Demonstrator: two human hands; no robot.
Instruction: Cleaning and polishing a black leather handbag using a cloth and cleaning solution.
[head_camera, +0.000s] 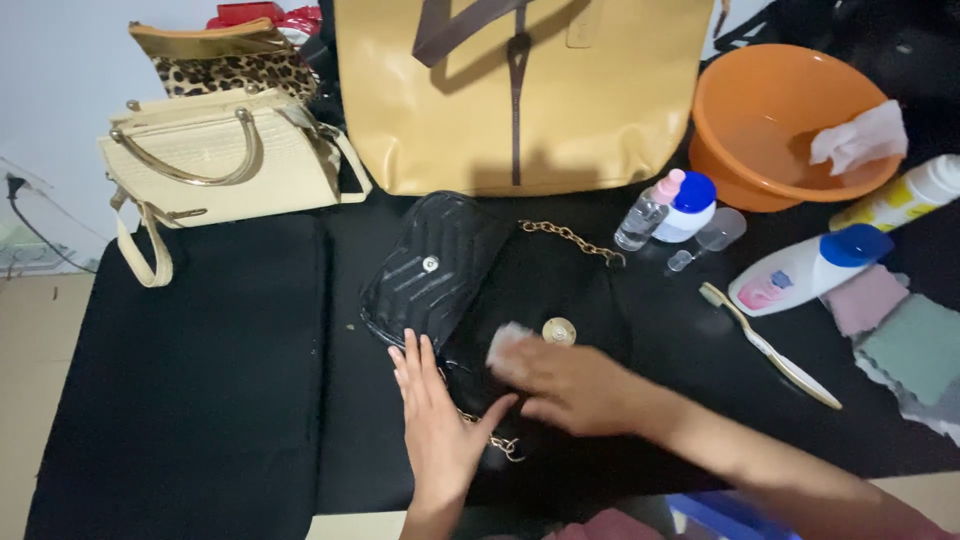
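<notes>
Here we see the tan tote (520, 100) standing at the back of the black table (180, 400), the largest thing in view, with a dark strap down its front. Left of it stands the cream handbag (215, 160) with a metal hoop handle, and a leopard-print bag (225, 60) behind that. At the right rear sits the orange bowl (775, 130) with a white cloth (860, 135) draped over its rim.

In the middle lies the black quilted purse (440, 265), flap thrown open; its long axis runs from lower left to upper right, and its gold chain (570, 238) trails right from the top corner. A round gold clasp (559, 331) shows on the body beneath.

Our left hand (440, 420) lies flat and open on the purse's lower edge, fingers stretched toward the flap, gripping nothing. Our right hand (570, 385) reaches in from the right and pinches a small pale pad (508, 345) against the purse, just beside the clasp; it is blurred.

To the right lie a white bottle (805, 272) with a blue cap, on its side, and a white and yellow bottle (900, 195) near the bowl. Pink and green cloths (900, 340) lie at the table's right edge. A toothbrush (770, 345) lies slanted below the bottle. A small clear bottle (648, 212) with a pink top stands touching a white jar (688, 205) with a blue lid.
</notes>
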